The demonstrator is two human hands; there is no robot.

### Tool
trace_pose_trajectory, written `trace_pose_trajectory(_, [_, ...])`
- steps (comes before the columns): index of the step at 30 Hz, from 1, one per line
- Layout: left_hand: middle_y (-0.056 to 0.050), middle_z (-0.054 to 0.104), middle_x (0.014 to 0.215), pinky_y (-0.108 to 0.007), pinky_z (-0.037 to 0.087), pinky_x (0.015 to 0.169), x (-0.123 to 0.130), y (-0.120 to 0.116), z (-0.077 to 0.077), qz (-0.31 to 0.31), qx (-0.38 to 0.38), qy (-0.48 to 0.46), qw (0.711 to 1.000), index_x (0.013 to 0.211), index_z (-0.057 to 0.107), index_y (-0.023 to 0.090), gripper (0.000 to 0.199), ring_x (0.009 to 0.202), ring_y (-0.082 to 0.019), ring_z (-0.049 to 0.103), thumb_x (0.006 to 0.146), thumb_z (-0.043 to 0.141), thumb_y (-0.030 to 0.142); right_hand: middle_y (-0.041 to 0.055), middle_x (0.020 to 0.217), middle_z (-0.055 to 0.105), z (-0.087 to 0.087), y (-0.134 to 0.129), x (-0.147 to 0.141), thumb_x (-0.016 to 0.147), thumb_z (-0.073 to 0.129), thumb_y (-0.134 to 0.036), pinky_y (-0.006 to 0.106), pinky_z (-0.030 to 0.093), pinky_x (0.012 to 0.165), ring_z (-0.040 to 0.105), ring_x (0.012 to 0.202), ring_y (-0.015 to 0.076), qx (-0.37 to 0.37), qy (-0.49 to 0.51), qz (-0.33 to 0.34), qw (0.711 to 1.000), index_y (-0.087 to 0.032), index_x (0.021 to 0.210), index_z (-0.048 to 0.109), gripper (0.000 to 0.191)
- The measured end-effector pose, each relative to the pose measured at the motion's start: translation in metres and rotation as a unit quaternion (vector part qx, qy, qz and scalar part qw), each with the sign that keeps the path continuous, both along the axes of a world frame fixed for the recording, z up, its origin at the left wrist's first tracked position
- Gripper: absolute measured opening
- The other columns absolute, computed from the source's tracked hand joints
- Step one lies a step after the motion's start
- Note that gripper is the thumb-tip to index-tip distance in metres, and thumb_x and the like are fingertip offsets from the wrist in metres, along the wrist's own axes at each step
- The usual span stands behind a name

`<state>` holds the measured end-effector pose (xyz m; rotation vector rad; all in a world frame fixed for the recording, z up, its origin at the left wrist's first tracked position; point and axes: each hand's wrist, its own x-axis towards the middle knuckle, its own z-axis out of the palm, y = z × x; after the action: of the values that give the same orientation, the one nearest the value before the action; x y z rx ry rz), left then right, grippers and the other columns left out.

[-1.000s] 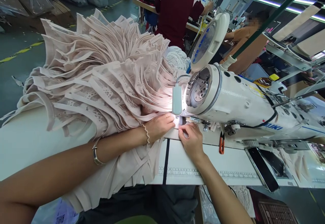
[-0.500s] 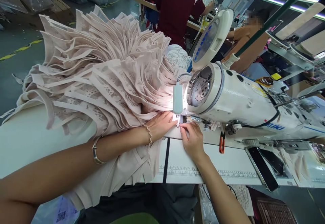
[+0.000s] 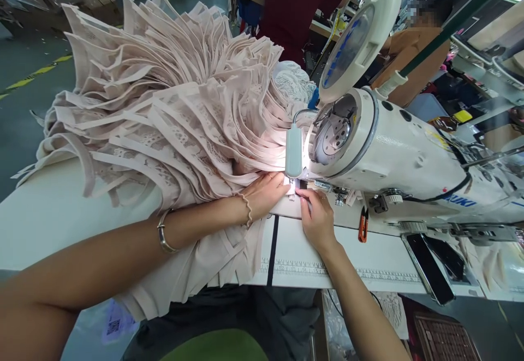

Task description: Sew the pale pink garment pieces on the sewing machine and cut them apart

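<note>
My left hand (image 3: 266, 194) lies at the front of a big pile of beige garments (image 3: 180, 104) with lace panels. Its fingers are closed together on the beige fabric, tips close beside the needle area of the sewing machine (image 3: 409, 153). On the other side of the needle, my right hand (image 3: 318, 219) has thumb and forefinger drawn together; whatever is between them is too small to make out. A small pale piece (image 3: 292, 190) sits lit up under the machine head between the two hands. A small lamp (image 3: 293, 152) hides part of the needle.
Orange thread snips (image 3: 363, 224) lie right of my right hand, and a phone (image 3: 428, 268) rests farther right. A ruler strip (image 3: 303, 269) runs along the table's front edge. A round magnifier (image 3: 354, 49) rises above the machine head. Two people work beyond.
The camera view has shifted, so the machine and hands appear slightly farther right. My right fingertips have moved slightly apart from the pale piece. Both hands stay by the needle.
</note>
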<state>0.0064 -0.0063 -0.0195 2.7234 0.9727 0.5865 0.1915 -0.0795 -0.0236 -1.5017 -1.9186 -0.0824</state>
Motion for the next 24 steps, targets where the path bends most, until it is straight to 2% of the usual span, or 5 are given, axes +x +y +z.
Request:
trace_pose_trajectory(4, [-0.008, 0.054, 0.095, -0.03, 0.04, 0.067, -0.003, -0.003, 0.007, -0.02, 0.07, 0.07, 0.995, 0.114, 0.062, 0.019, 0.025, 0.085, -0.021, 0.05, 0.096, 0.046, 0.023, 0.0047, 0.101, 0.072, 0.001, 0.001, 0.001, 0.096, 0.042, -0.019, 0.036, 0.05, 0.086, 0.064, 0.097, 0.0211, 0.005, 0.006, -0.004, 1.0, -0.024, 0.106, 0.065, 0.025])
trace_pose_trajectory(11, [-0.008, 0.061, 0.094, -0.032, 0.039, 0.077, -0.016, -0.002, 0.01, -0.136, 0.114, 0.019, 0.984, 0.113, 0.063, 0.017, 0.028, 0.09, -0.02, 0.05, 0.098, 0.041, 0.009, 0.0015, 0.076, 0.07, 0.0, -0.002, -0.001, 0.096, 0.054, -0.021, 0.032, 0.041, 0.082, 0.062, 0.077, 0.0175, 0.072, -0.116, 0.035, 0.99, -0.022, 0.092, 0.067, 0.014])
trace_pose_trajectory(18, [-0.008, 0.061, 0.095, -0.036, 0.03, 0.072, -0.013, -0.011, 0.023, -0.146, 0.156, 0.118, 0.97, 0.105, 0.064, 0.01, 0.033, 0.089, -0.02, 0.049, 0.1, 0.031, 0.006, 0.001, 0.066, 0.059, 0.002, -0.001, -0.014, 0.095, 0.051, -0.015, 0.032, 0.04, 0.078, 0.053, 0.072, 0.0181, 0.129, -0.193, 0.024, 0.972, -0.021, 0.082, 0.062, 0.018])
trace_pose_trajectory(21, [-0.007, 0.061, 0.094, -0.037, 0.027, 0.069, -0.01, -0.013, 0.029, -0.151, 0.154, 0.124, 0.969, 0.104, 0.063, 0.01, 0.035, 0.087, -0.021, 0.048, 0.099, 0.03, 0.002, -0.0002, 0.063, 0.055, 0.002, 0.002, -0.016, 0.096, 0.048, -0.013, 0.031, 0.042, 0.077, 0.051, 0.07, 0.018, 0.128, -0.165, 0.021, 0.978, -0.022, 0.078, 0.06, 0.023])
trace_pose_trajectory(24, [-0.007, 0.061, 0.091, -0.037, 0.026, 0.068, -0.009, -0.013, 0.03, -0.149, 0.153, 0.114, 0.97, 0.096, 0.064, 0.01, 0.036, 0.085, -0.02, 0.047, 0.099, 0.03, 0.001, -0.0002, 0.066, 0.059, 0.002, 0.002, -0.012, 0.096, 0.049, -0.013, 0.03, 0.043, 0.074, 0.053, 0.069, 0.017, 0.117, -0.132, 0.044, 0.983, -0.022, 0.082, 0.062, 0.021])
